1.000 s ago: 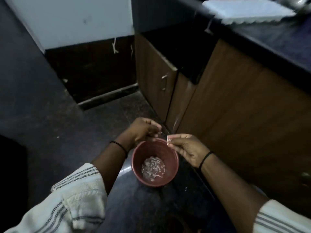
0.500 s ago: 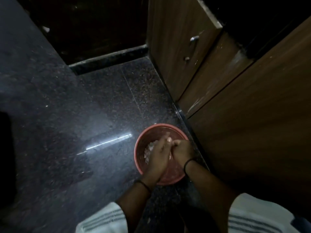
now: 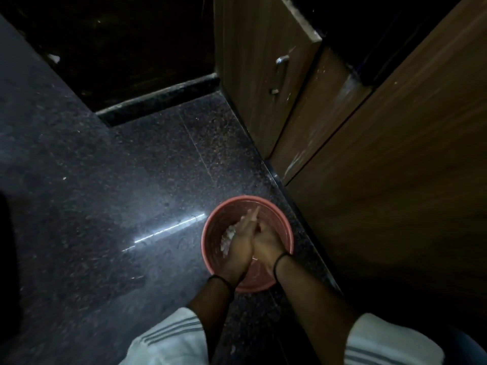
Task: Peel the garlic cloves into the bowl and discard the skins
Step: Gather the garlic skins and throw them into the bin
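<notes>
A dark speckled stone floor (image 3: pixel 110 206) is seen under everything, with a bright streak of light reflected on it to the left of the hands. Wooden cabinet doors (image 3: pixel 382 193) are seen to the right of the hands and beyond them, one fitted with a metal handle (image 3: pixel 279 73). A red bowl (image 3: pixel 218 227) is set on the floor close to the cabinet base, directly beneath both hands. The left hand (image 3: pixel 241 248) is held over the bowl with its fingers stretched straight toward the far rim, and its palm is pressed against the right hand (image 3: pixel 267 242). The right hand's fingers are hidden by blur and shadow, so whether anything is gripped cannot be told. Pale garlic pieces (image 3: pixel 229 238) are seen inside the bowl, just left of the left hand; cloves and skins cannot be told apart. A black band (image 3: pixel 280 260) is worn on each wrist, and striped white sleeves (image 3: pixel 168 341) are seen nearer the camera.
</notes>
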